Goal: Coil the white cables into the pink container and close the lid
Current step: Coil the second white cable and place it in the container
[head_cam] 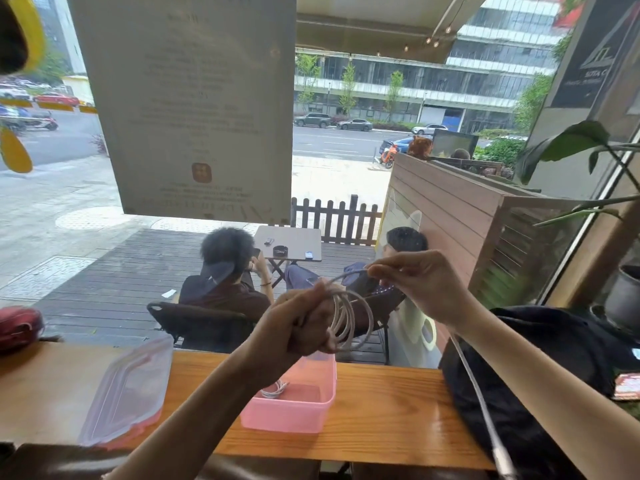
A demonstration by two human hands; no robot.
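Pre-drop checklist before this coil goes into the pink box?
1. Coil gripped in left hand: ok.
2. Right hand pinching the strand: ok.
3. Cable tail wound in: not ok, it hangs loose past the counter edge.
4. Pink container open below the hands: ok.
5. Room inside: ok, one small cable in it.
6. Lid within reach, off to the left: ok.

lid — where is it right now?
Head view: the clear lid lies flat on the wooden counter, off the box, just left of the open pink container and below the red object at the far left edge.
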